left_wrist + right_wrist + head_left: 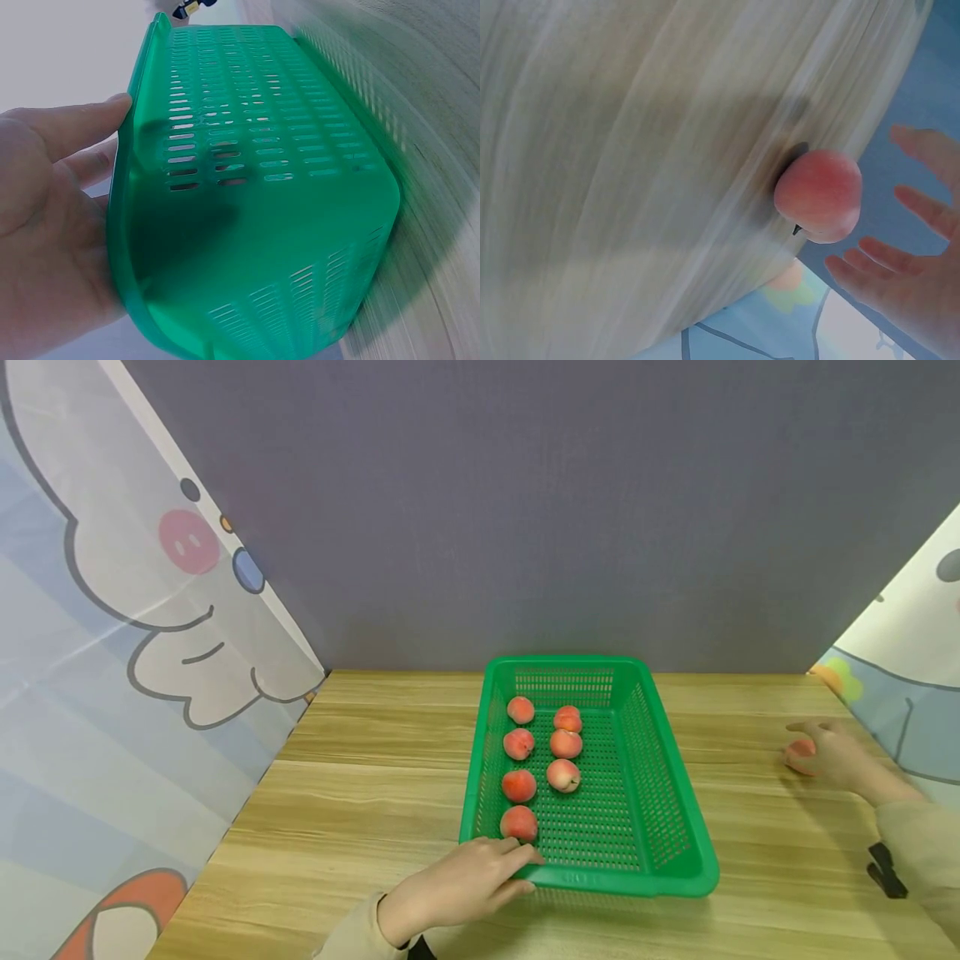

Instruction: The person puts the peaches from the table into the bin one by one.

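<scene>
A green plastic basket stands on the wooden table, with several peaches in two rows along its left side and middle. My left hand holds the basket's near rim at the left corner. The left wrist view shows the thumb at the rim and the other fingers partly hidden behind it. Far to the right, my right hand is over a single peach lying on the table. In the right wrist view, the fingers are spread beside this peach, with a gap between.
The wooden table extends on both sides of the basket. A plain grey wall stands behind it. Cartoon-printed sheets border the table at left and right. The basket's right half shows its bare perforated floor.
</scene>
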Motion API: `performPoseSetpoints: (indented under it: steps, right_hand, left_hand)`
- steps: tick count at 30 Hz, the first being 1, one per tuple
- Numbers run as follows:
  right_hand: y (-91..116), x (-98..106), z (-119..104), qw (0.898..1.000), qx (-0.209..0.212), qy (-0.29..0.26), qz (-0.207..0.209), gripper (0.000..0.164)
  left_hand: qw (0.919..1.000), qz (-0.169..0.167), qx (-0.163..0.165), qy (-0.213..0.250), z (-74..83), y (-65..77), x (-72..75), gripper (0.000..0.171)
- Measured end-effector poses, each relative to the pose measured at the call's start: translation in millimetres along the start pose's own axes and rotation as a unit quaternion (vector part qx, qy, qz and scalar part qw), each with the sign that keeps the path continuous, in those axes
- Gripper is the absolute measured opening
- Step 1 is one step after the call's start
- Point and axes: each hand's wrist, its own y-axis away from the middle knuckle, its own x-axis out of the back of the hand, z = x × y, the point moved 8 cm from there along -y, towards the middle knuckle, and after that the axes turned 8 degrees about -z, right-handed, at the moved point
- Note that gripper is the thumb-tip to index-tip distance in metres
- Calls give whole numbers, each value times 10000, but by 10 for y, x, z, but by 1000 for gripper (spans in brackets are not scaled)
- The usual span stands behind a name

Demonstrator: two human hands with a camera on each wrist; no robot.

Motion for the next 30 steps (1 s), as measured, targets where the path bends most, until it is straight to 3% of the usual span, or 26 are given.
performPoseSetpoints:
  steps: [8,18,30]
  right_hand:
    - [-20,-65,87,9995,-188,35,-250,42]
    - [-34,-77,67,9997,82,16,-224,33]
    - [-38,-114,72,9989,-67,85,-451,29]
  left_hand:
    - [10000,-11,-2,-12,-1,-1,-2,24]
    - [10000,-25,20,9,-5,2,-6,23]
    - [10000,4,-15,29,1,3,1,23]
